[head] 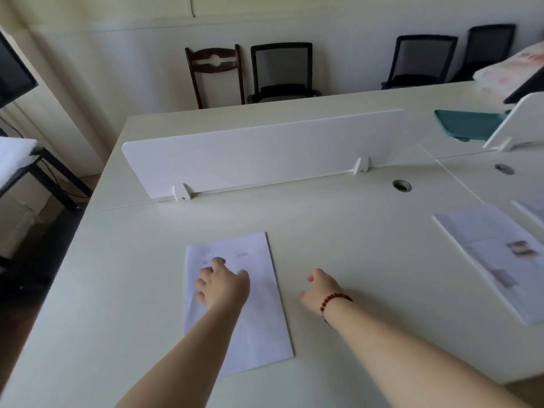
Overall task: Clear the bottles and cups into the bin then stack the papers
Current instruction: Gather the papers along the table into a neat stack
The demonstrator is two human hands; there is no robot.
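Observation:
A white sheet of paper lies flat on the white desk in front of me. My left hand rests on top of it with fingers curled downward, holding nothing. My right hand, with a red bead bracelet at the wrist, hovers just right of the sheet, fingers loosely curled and empty. A second printed paper lies near the desk's right edge, and the corner of a third sheet shows beyond it. No bottles, cups or bin are in view.
A white divider panel stands across the desk behind the paper. Two cable holes sit to its right. A teal tray lies at the far right. Chairs line the back wall. A dark monitor stands at left.

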